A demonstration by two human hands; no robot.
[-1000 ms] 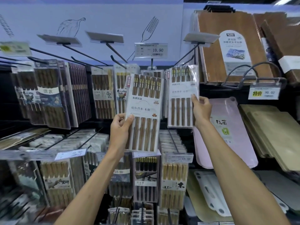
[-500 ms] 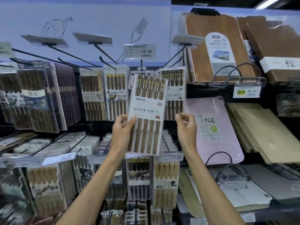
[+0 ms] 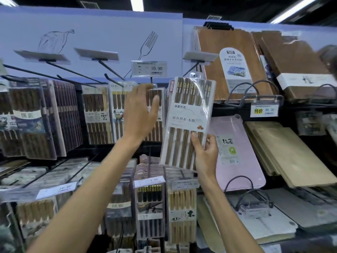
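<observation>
The pack of wooden chopsticks is held up in the air in front of the display rack. Its long axis is nearly upright, the top leaning a little to the right, with the hang tab uppermost. The right hand grips it at the lower right corner, thumb pressed across the front over the chopstick tips and fingers curled behind, so the pack runs up and slightly left from that hand.

The left hand is off the pack, just to its left at mid-height. Its fingers are straight and spread, the palm turned toward the hanging chopstick packs on the peg under the 10.90 price tag. Whether its fingertips touch those packs cannot be told. That peg lies left of the held pack's tab and at about the same height, and the left hand is the nearer one to it. Any move at the peg probably falls to the left hand, while the right only has to keep the pack upright and out of the way.

Half a second ago the left hand gripped the pack at its lower left edge and the right hand was just reaching its right edge. Now the pack has changed hands and sits farther right, in front of the pink cutting board
</observation>
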